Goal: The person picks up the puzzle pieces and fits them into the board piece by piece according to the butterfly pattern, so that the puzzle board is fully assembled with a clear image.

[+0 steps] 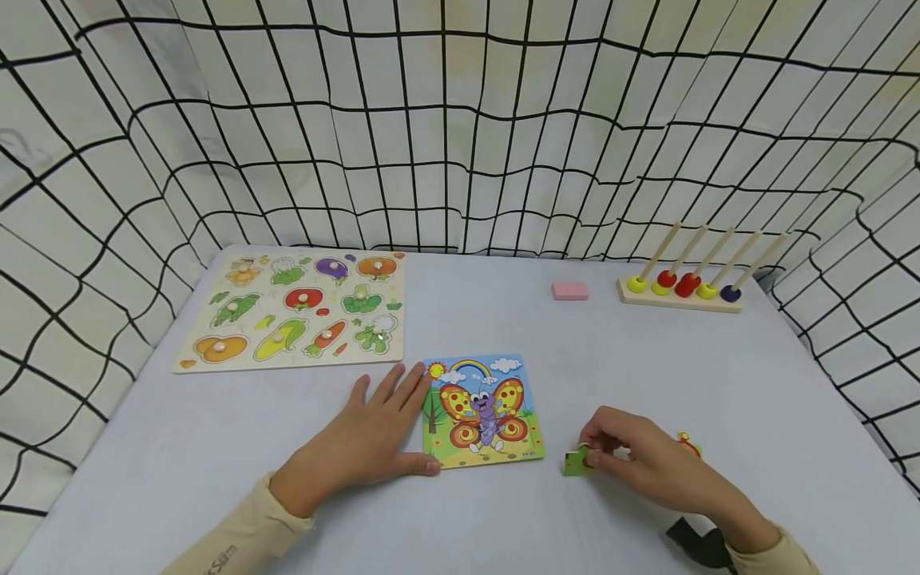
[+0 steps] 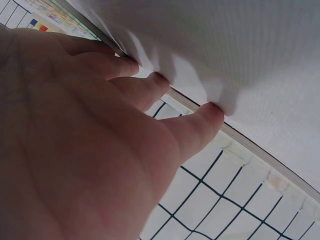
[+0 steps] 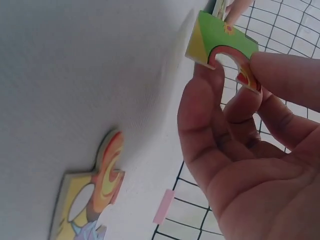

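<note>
A square butterfly puzzle board (image 1: 483,411) lies flat in the middle of the table. My left hand (image 1: 366,435) rests along its left side, fingers spread, with index finger and thumb at the board's edge. To the right of the board, my right hand (image 1: 647,459) pinches a green puzzle piece (image 1: 575,461) between thumb and fingers. In the right wrist view that puzzle piece (image 3: 212,35) shows a flower and a curved red-orange cutout. A second puzzle piece (image 3: 105,180), yellow and orange, lies on the table, mostly hidden behind my right hand in the head view.
At the back left lies a vegetable peg board (image 1: 302,299). A pink block (image 1: 570,291) sits towards the back, and a wooden peg stand (image 1: 679,299) with coloured beads is at the back right. Black netting (image 1: 467,108) surrounds the table. A black strap (image 1: 697,547) is by my right wrist.
</note>
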Demonstrator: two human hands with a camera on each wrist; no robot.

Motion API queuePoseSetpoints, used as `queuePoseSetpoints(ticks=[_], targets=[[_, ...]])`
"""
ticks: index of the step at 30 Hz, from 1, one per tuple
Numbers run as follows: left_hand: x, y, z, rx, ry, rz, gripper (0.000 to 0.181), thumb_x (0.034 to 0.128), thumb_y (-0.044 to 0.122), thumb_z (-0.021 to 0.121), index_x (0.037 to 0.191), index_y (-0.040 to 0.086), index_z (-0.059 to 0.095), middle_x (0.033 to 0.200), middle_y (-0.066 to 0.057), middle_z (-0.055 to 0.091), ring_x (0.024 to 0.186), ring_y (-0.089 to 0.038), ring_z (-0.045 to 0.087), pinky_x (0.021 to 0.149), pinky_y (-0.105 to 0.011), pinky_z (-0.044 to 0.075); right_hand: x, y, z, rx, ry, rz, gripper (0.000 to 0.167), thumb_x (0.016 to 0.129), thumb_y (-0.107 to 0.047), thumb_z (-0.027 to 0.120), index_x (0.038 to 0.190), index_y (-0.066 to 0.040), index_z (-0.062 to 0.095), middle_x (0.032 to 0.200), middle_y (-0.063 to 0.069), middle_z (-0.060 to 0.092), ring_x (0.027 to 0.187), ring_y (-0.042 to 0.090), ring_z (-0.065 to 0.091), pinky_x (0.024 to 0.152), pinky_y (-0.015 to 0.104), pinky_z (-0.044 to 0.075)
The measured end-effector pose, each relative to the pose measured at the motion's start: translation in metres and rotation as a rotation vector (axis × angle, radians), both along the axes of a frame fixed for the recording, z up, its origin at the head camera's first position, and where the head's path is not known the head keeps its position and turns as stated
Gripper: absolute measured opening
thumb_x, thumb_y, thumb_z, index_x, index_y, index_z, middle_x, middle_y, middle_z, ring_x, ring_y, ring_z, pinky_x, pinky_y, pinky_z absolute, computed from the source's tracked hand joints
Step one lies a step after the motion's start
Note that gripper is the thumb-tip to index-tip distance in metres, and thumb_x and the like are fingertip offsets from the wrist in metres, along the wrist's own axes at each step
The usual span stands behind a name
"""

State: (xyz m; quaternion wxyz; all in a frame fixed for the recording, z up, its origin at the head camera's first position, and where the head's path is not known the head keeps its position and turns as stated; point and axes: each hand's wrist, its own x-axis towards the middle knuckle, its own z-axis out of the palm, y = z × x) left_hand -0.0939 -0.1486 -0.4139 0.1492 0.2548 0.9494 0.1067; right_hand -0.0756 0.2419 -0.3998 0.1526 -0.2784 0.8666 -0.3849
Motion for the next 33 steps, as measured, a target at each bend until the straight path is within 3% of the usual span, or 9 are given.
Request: queuePoseSetpoints(ticks=[7,18,33], targets=[[0.001,0.0,0.001,0.009,-0.004,0.001,0.118,0.0894,0.073,0.073,0.168,-0.001,0.026,0.177,-0.018,0.018,0.162,-0.044,0.012,0.12,-0.077,0.014,-0.006,-0.007,-0.002,-0.062,-0.021,0.006,0.009,0.104,-0.011,0.072,0.109,-0.016,0.068,0.101,-0.006,0.066,0.093,0.015,0.067,0.084,0.029,0.059],[0.002,-0.001,0.0,0.016,0.007,0.0,0.118,0.0895,0.073,0.072,0.168,-0.002,0.026,0.177,-0.018,0.018,0.162,-0.045,0.012,0.12,-0.077,0.014,-0.014,-0.03,-0.002,-0.085,-0.116,0.004,0.007,0.104,-0.011,0.072,0.111,-0.01,0.069,0.094,-0.004,0.072,0.083,0.018,0.071,0.071,0.032,0.062],[0.001,-0.001,0.0,0.012,0.009,0.004,0.118,0.0891,0.073,0.072,0.168,-0.001,0.026,0.177,-0.018,0.018,0.162,-0.044,0.012,0.12,-0.077,0.014,-0.022,-0.06,-0.002,-0.128,-0.095,0.05,0.005,0.106,-0.01,0.07,0.103,-0.014,0.067,0.088,-0.006,0.073,0.077,0.022,0.071,0.065,0.032,0.061]])
